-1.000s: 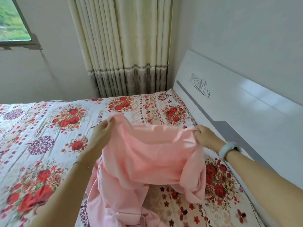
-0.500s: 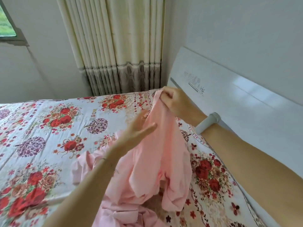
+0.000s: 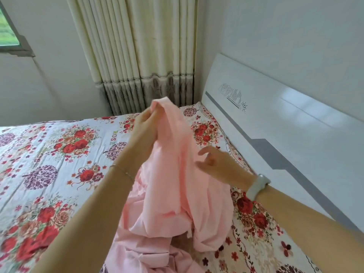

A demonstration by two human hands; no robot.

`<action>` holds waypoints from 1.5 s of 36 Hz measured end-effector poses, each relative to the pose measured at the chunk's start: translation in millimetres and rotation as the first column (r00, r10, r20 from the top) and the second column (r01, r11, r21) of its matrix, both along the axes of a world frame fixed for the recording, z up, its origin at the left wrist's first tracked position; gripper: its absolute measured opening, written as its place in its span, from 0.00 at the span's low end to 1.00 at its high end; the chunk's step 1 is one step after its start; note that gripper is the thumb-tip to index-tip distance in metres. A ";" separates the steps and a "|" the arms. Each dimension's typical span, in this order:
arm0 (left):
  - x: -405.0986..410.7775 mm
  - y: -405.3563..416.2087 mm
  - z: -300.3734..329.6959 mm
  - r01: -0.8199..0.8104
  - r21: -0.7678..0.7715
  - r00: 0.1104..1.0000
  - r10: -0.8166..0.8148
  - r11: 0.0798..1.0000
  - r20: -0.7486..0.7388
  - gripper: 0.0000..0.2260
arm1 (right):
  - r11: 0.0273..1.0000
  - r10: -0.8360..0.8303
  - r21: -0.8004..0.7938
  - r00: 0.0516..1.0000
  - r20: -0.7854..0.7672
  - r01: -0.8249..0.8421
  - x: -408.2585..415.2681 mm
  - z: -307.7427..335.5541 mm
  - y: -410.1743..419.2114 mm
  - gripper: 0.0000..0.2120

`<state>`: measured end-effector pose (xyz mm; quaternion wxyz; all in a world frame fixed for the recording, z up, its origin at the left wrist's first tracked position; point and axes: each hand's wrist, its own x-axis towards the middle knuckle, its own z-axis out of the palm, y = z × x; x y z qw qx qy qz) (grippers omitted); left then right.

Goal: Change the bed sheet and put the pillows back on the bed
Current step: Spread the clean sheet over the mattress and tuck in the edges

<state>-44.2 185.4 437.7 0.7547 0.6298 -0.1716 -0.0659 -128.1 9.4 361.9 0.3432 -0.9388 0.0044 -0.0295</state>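
A pink sheet (image 3: 173,194) hangs bunched above the bed, its lower part piled near the front edge. My left hand (image 3: 145,125) pinches its top corner and lifts it. My right hand (image 3: 218,164), with a white wristband, hovers beside the hanging cloth with fingers spread and nothing in them. Underneath lies a white sheet with red and purple flowers (image 3: 59,154), spread flat over the bed. No pillows are in view.
A white headboard (image 3: 275,123) runs along the right side of the bed. Cream curtains (image 3: 141,56) hang in the far corner, and a window (image 3: 7,30) sits in the wall at the upper left.
The top of the pink sheet has passed from my right hand to my left. My right hand let go and dropped lower to the right; the cloth went from spread to gathered.
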 end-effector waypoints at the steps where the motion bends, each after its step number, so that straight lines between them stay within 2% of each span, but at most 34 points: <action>1: -4.6 -4.3 -1.2 0.025 0.019 1.000 -0.025 0.999 -0.011 0.14 | 1.000 0.024 0.012 0.999 -0.037 -0.024 -0.5 -3.6 13.6 0.23; 3: -13.3 -11.0 -1.7 0.075 0.041 0.997 -0.074 0.996 -0.023 0.14 | 0.996 -0.072 0.050 0.996 -0.055 0.074 4.7 -10.0 31.7 0.25; 5: -18.1 -12.0 -1.0 0.113 0.043 0.994 -0.113 0.993 -0.012 0.15 | 0.958 -0.259 0.124 0.966 -0.001 0.257 16.5 -18.3 34.8 0.18; 7: -19.3 -6.7 2.2 0.106 0.021 0.994 -0.106 0.994 0.015 0.15 | 0.947 -0.312 0.110 0.947 0.073 0.303 27.9 -32.9 29.3 0.11; 9: -16.3 2.6 5.7 0.025 0.011 0.999 -0.025 1.000 0.038 0.14 | 0.947 -0.322 0.046 0.944 0.078 0.319 33.6 -46.5 18.7 0.08; 12: -3.5 21.5 3.0 -0.174 0.002 0.984 0.174 0.985 0.020 0.17 | 0.932 -0.343 -0.093 0.936 0.082 0.350 24.9 -51.9 0.2 0.13; 15: 7.5 35.3 -12.3 -0.339 0.059 0.941 0.337 0.939 0.040 0.18 | 0.909 -0.334 -0.213 0.932 0.144 0.358 21.9 -47.9 -16.6 0.13; 17: 8.6 38.5 -22.2 -0.399 0.118 0.916 0.388 0.909 0.102 0.17 | 0.915 -0.299 -0.216 0.933 0.201 0.340 25.8 -37.5 -22.5 0.12; 19: 10.6 41.3 -30.7 -0.451 0.147 0.890 0.433 0.880 0.141 0.15 | 0.960 -0.201 -0.151 0.955 0.217 0.237 32.3 -19.0 -26.7 0.12; 21: 14.6 45.0 -34.9 -0.480 0.179 0.876 0.457 0.859 0.155 0.15 | 0.993 -0.068 -0.081 0.986 0.149 0.081 36.9 4.7 -29.5 0.14; 23: 17.0 48.2 -33.3 -0.476 0.220 0.878 0.451 0.851 0.157 0.15 | 0.999 0.029 -0.031 0.999 0.016 -0.029 41.7 22.8 -31.7 0.18; 26: 13.9 49.8 -20.3 -0.413 0.321 0.911 0.383 0.852 0.155 0.14 | 0.998 0.064 0.026 0.994 -0.084 -0.062 45.5 30.7 -32.2 0.23; 29: 11.8 49.6 -10.6 -0.241 0.479 0.970 0.224 0.844 0.093 0.09 | 0.997 0.051 0.070 0.991 -0.121 -0.042 47.1 26.7 -24.8 0.21; 31: 11.5 52.3 -8.8 -0.179 0.543 0.983 0.175 0.820 0.059 0.11 | 0.985 -0.004 0.167 0.981 -0.192 0.037 48.2 19.1 -28.1 0.16; 33: 11.0 59.7 -6.5 -0.220 0.508 0.974 0.220 0.833 0.061 0.11 | 0.954 -0.128 0.235 0.961 -0.246 0.187 45.9 9.5 -41.7 0.11; 35: 13.1 69.5 -6.0 -0.287 0.435 0.957 0.274 0.853 0.095 0.07 | 0.923 -0.295 0.195 0.935 -0.195 0.332 42.7 -1.2 -61.8 0.11; 36: 14.2 73.0 -7.4 -0.295 0.452 0.955 0.272 0.842 0.117 0.06 | 0.911 -0.362 0.159 0.923 -0.132 0.380 40.7 -4.9 -69.5 0.13; 38: 16.8 75.1 -16.5 -0.301 0.516 0.953 0.259 0.802 0.155 0.08 | 0.890 -0.447 0.087 0.894 -0.037 0.448 36.5 -8.1 -72.8 0.20; 40: 20.3 71.9 -25.5 -0.359 0.562 0.933 0.301 0.745 0.197 0.08 | 0.868 -0.484 0.136 0.875 0.018 0.477 36.6 -2.9 -66.7 0.17; 41: 21.6 70.1 -28.4 -0.406 0.607 0.913 0.334 0.683 0.234 0.06 | 0.866 -0.480 0.171 0.877 0.029 0.469 37.2 3.8 -59.9 0.16; 42: 22.5 68.9 -30.7 -0.443 0.665 0.894 0.348 0.602 0.281 0.08 | 0.876 -0.452 0.203 0.892 0.026 0.438 37.6 11.1 -52.0 0.17; 43: 24.0 68.1 -33.9 -0.432 0.713 0.900 0.315 0.552 0.302 0.17 | 0.901 -0.391 0.210 0.920 0.010 0.380 39.4 17.5 -45.9 0.19; 45: 20.3 62.3 -36.9 -0.336 0.740 0.936 0.120 0.583 0.330 0.33 | 0.947 -0.249 0.202 0.968 -0.026 0.249 42.0 29.8 -33.5 0.21; 47: 5.0 43.2 -36.2 -0.240 0.733 0.897 -0.144 0.637 0.419 0.41 | 0.969 -0.113 0.218 0.993 -0.020 0.114 39.3 45.7 -18.7 0.19; 49: -7.2 17.1 -37.8 -0.075 0.731 0.868 -0.316 0.678 0.382 0.44 | 0.973 -0.023 0.232 0.999 0.034 0.015 39.6 60.0 -8.2 0.17; 50: -10.3 6.5 -38.6 0.026 0.710 0.888 -0.342 0.703 0.307 0.42 | 0.971 0.002 0.237 0.998 0.059 -0.016 39.5 66.2 -4.7 0.17; 51: -10.6 -1.2 -39.0 0.108 0.671 0.906 -0.351 0.734 0.238 0.36 | 0.972 0.032 0.230 0.996 0.086 -0.051 38.1 72.5 -2.8 0.16; 52: -9.3 -5.5 -38.0 0.144 0.656 0.915 -0.352 0.741 0.196 0.24 | 0.973 0.061 0.218 0.994 0.096 -0.081 35.8 77.3 -2.0 0.14; 53: -6.4 -7.2 -37.4 0.125 0.665 0.922 -0.333 0.737 0.196 0.12 | 0.976 0.095 0.189 0.992 0.080 -0.108 32.3 80.3 -1.9 0.12; 54: -4.3 -7.3 -36.8 0.095 0.662 0.932 -0.299 0.744 0.203 0.06 | 0.982 0.123 0.142 0.992 0.036 -0.127 29.5 79.3 -4.2 0.12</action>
